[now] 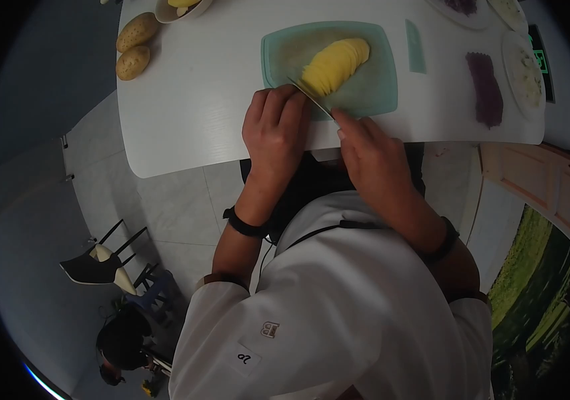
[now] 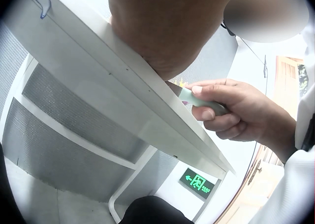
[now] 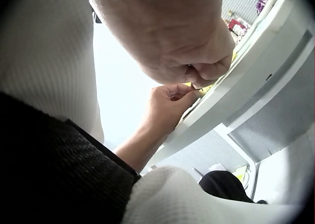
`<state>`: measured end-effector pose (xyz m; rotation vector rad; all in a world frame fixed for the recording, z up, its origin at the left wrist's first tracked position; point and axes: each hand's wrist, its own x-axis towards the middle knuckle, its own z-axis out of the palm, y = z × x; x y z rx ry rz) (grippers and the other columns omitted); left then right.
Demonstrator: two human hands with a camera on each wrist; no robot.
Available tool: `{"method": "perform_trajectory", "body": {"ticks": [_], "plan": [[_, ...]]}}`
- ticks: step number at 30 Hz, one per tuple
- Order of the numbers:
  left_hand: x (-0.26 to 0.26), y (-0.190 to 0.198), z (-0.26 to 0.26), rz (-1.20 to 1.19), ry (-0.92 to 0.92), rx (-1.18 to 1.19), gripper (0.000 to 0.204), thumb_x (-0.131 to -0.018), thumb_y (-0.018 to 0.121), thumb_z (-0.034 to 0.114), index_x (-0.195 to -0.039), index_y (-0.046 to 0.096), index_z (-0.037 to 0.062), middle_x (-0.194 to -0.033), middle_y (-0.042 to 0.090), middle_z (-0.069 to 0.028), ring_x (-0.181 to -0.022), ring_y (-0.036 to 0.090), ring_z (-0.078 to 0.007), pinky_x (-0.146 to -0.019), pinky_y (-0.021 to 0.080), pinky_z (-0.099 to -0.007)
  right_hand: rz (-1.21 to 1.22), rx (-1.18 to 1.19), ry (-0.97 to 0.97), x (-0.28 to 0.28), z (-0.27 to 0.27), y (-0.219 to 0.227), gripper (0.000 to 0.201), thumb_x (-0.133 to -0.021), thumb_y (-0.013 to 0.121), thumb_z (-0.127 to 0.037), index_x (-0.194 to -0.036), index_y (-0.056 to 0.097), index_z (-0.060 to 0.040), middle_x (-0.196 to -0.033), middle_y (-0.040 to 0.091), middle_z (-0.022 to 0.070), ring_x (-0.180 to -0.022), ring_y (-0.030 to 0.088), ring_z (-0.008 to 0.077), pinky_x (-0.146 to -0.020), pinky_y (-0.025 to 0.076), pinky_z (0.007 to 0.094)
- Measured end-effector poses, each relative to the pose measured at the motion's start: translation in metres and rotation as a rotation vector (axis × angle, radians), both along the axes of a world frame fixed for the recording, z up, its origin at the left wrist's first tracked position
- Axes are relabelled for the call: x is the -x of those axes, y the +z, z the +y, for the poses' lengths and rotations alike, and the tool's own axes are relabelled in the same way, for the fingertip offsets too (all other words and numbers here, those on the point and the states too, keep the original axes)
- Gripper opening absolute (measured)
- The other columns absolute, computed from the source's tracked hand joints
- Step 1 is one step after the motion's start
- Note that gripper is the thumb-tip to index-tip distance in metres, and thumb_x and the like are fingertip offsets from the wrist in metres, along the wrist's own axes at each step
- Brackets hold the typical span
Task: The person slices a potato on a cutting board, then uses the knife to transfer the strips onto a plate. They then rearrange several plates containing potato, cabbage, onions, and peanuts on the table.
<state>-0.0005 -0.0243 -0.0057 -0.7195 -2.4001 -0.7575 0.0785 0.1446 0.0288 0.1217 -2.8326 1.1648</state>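
On a pale green cutting board (image 1: 278, 50) lies a peeled yellow potato (image 1: 338, 61), its far part cut into thin overlapping slices. My right hand (image 1: 375, 153) grips the knife (image 1: 313, 99), whose light green handle shows in the left wrist view. The blade slants across the potato's near end, beside the fingers of the other hand. My left hand (image 1: 274, 130) holds that near end with bent fingers, and in the right wrist view its thumb and fingers (image 3: 172, 103) close around something yellow. The palm side is hidden from the head camera.
Two unpeeled potatoes (image 1: 135, 40) and a bowl (image 1: 192, 13) with yellow pieces sit at the table's left. A flat pale green piece (image 1: 416, 47), a purple shredded pile (image 1: 485, 90) and a white plate (image 1: 513, 50) lie to the right. Another person (image 1: 125, 337) is at lower left.
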Motion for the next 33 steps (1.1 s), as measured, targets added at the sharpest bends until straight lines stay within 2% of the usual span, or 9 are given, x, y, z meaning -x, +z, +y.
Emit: {"method": "perform_trajectory", "body": {"ticks": [20,33], "plan": [[0.000,0.003,0.001,-0.025,0.003,0.005,0.025,-0.076,0.081,-0.002,-0.098,0.072,0.0056,-0.100,0.070,-0.0063,-0.084,0.064,-0.0278,-0.070,0.054,-0.0387,-0.022,0.011,0.003,0.002,0.000,0.002,0.035,-0.099,0.062,-0.004,-0.134,0.063,-0.0042,-0.091,0.065,0.0178,-0.071,0.067,0.0389,-0.062,0.056,0.0471],[0.000,0.001,0.000,-0.024,0.005,-0.001,0.027,-0.074,0.081,-0.004,-0.098,0.071,0.0054,-0.100,0.070,-0.0065,-0.085,0.065,-0.0280,-0.070,0.055,-0.0385,0.014,-0.075,0.026,0.004,0.001,0.011,0.033,-0.096,0.065,-0.004,-0.130,0.065,-0.0031,-0.089,0.064,0.0167,-0.069,0.067,0.0379,-0.059,0.055,0.0467]]}}
